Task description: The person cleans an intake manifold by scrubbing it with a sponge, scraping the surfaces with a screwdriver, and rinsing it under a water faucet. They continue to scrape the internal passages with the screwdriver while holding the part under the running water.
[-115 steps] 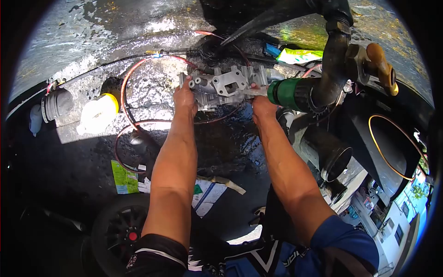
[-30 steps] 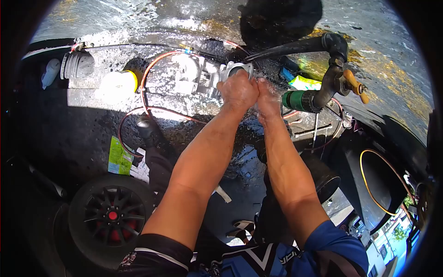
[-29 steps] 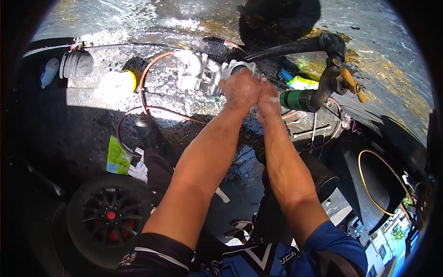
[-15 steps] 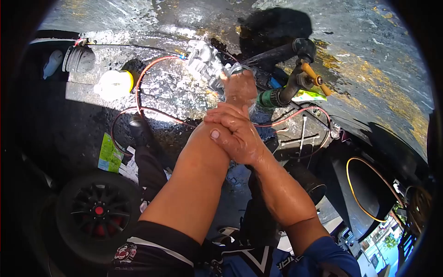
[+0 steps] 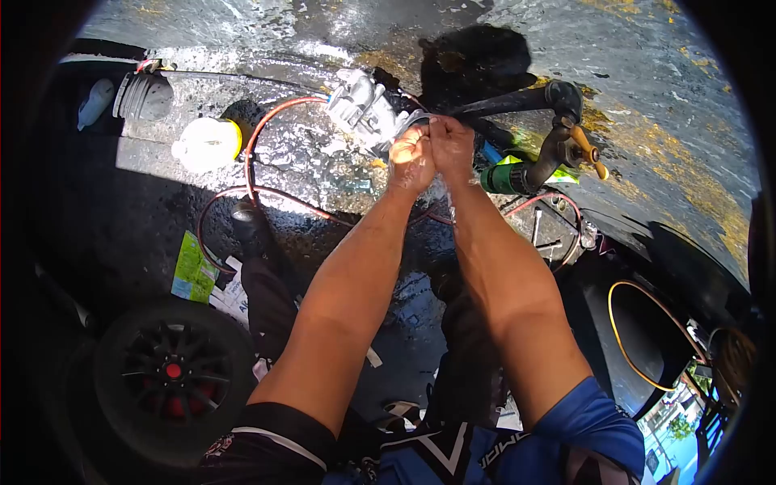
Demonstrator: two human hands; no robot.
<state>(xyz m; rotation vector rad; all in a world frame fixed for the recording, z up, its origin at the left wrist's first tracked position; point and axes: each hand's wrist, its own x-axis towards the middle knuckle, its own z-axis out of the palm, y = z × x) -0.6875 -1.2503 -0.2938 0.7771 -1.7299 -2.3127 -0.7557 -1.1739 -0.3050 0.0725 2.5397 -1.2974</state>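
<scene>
My left hand (image 5: 412,155) and my right hand (image 5: 451,147) are side by side and touching, both wet, with the fingers curled inward. They are under the mouth of a dark tap pipe (image 5: 505,103), where water shows around the fingers. Whether anything lies inside the curled fingers is hidden. Just left of my hands lies a silver metal part (image 5: 356,101). The tap's yellow handle (image 5: 584,152) and a green hose fitting (image 5: 503,179) are on the right.
A red hose (image 5: 249,153) loops across the wet floor. A white container (image 5: 207,145) stands at the left, near a ribbed tube (image 5: 144,97). A wheel (image 5: 173,370) lies at the lower left. Metal tools (image 5: 537,226) lie on the right.
My right hand has moved from my left forearm up to beside my left hand. Both forearms now reach forward side by side, and the view has shifted slightly.
</scene>
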